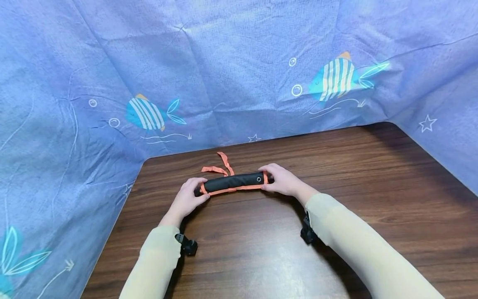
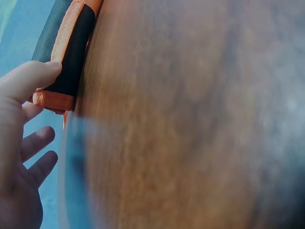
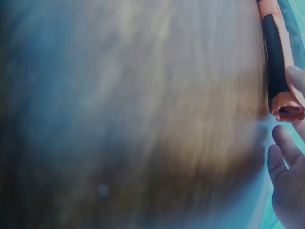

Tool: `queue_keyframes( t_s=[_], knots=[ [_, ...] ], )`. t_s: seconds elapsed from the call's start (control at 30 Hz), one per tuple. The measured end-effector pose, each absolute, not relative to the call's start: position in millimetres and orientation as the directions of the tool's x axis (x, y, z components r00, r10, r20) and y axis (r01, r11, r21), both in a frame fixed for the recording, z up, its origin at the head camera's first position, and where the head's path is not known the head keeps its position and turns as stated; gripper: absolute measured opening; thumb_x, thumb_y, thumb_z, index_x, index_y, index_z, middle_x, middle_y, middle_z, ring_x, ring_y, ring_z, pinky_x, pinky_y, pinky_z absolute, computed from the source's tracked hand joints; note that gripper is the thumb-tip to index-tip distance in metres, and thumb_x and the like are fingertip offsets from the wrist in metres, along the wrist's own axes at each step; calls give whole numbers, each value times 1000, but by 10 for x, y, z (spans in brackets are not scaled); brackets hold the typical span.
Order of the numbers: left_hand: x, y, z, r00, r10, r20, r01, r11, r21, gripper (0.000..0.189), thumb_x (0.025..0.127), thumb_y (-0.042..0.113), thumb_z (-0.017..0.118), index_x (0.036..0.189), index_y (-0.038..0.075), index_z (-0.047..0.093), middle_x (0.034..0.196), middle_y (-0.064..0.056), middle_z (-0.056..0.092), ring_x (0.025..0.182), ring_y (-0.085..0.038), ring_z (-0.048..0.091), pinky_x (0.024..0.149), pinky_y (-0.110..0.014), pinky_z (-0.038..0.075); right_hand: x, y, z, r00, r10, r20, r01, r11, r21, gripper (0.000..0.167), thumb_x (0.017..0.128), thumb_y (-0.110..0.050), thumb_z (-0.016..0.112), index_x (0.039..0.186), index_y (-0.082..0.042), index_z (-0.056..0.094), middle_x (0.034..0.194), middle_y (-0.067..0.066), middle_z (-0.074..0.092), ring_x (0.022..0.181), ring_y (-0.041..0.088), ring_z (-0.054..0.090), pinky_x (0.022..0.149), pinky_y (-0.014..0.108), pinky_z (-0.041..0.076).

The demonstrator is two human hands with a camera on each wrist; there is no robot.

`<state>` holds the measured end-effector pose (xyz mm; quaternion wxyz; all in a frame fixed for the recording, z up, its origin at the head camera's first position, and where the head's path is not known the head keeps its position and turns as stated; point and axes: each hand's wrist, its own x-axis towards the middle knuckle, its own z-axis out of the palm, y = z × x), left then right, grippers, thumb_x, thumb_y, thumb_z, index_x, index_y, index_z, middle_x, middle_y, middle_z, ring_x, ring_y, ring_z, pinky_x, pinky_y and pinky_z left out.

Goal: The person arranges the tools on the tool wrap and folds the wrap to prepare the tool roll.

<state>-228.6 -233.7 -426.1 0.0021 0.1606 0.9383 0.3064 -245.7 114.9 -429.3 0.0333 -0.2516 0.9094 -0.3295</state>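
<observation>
A black fabric roll with orange edging lies crosswise near the far side of the wooden table, with a small metal eyelet towards its right end. From its back edge, two orange tie straps trail onto the wood. My left hand holds the left end, thumb in front and fingers behind. In the left wrist view that thumb presses on the orange trim, while the lower fingers stay off the roll. The right end is held by my right hand; the right wrist view shows its thumb against the black cloth.
The dark wooden table reaches to a blue fish-print curtain behind it and at both sides. A small black wrist camera is strapped to the left forearm, and another black camera to the right.
</observation>
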Motion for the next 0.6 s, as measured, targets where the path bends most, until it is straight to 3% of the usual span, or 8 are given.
queue_keyframes(
  t_s=[0.17, 0.6],
  knots=[
    [-2274, -2325, -4255, -948, 303, 95, 301, 763, 572, 45, 82, 25, 71, 123, 14, 55, 129, -12, 47, 117, -34, 42, 94, -54, 35, -2450, 1146, -4279, -869, -482, 110, -442, 657, -611, 57, 83, -31, 69, 133, -12, 50, 129, 12, 48, 114, 24, 48, 95, 44, 37],
    [-2278, -2352, -4241, -952, 304, 46, 276, 777, 566, 49, 85, 29, 69, 129, 15, 52, 135, -13, 45, 125, -35, 38, 98, -55, 32, -2425, 1175, -4279, -876, -475, 84, -418, 659, -625, 57, 84, -31, 68, 135, -13, 49, 131, 12, 47, 110, 24, 51, 93, 44, 39]
  ],
)
